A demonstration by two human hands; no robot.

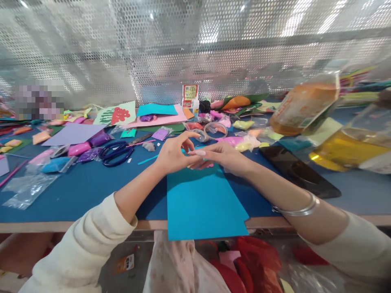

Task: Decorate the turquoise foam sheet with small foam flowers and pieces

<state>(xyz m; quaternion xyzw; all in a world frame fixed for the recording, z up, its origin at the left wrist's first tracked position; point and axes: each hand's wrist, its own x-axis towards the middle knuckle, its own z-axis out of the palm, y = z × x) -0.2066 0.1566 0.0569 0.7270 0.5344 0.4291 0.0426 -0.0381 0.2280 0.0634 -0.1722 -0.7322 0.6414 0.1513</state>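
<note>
My left hand (174,154) and my right hand (222,156) meet over the far end of a bright blue sheet of paper (204,203). Thumbs and fingers of both press together in a pinch, with the fingertips touching. Whatever lies between them is too small and too covered to name; specks of pink show just under the right fingers. A thin blue strip (148,160) lies on the table left of my left hand. Beyond the hands is a roll of clear tape (215,130).
Dark blue scissors (116,154) and bags of coloured clay (78,149) lie to the left. At the right are a black phone (297,171), a bottle of orange liquid (305,103) and one of yellow liquid (351,146). A perforated metal panel (165,49) stands behind the table.
</note>
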